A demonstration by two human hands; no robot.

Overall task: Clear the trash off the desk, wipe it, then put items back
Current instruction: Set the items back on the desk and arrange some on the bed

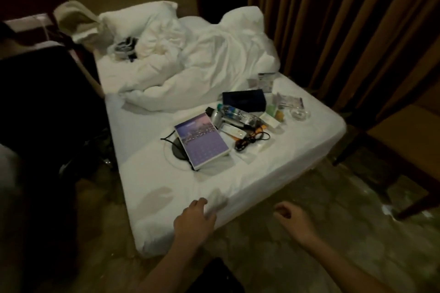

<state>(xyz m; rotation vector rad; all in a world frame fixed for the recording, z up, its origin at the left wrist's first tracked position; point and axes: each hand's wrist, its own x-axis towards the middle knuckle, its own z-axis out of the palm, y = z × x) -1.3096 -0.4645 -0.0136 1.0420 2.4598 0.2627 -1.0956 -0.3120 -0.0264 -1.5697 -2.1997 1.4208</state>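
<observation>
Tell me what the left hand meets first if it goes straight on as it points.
The left hand points at the bed's near edge: it would likely meet the white sheet first, well before the purple book.

White all over the bed (pixel 166 197): white sheet, white duvet (pixel 209 66), white pillow (pixel 133 16). The flat box (pixel 202 140) jumps out in purple, with a dusky pink-violet skyline print up top and a pale grid pattern below. Next to it, a dark navy case (pixel 244 101), a clear bottle (pixel 228 110) with a blue-and-green label, and a little green bottle (pixel 271 108). Black cable (pixel 252 140), black disc (pixel 177 151). Curtains (pixel 345 19) brown, floor (pixel 285 240) mottled olive-brown
</observation>
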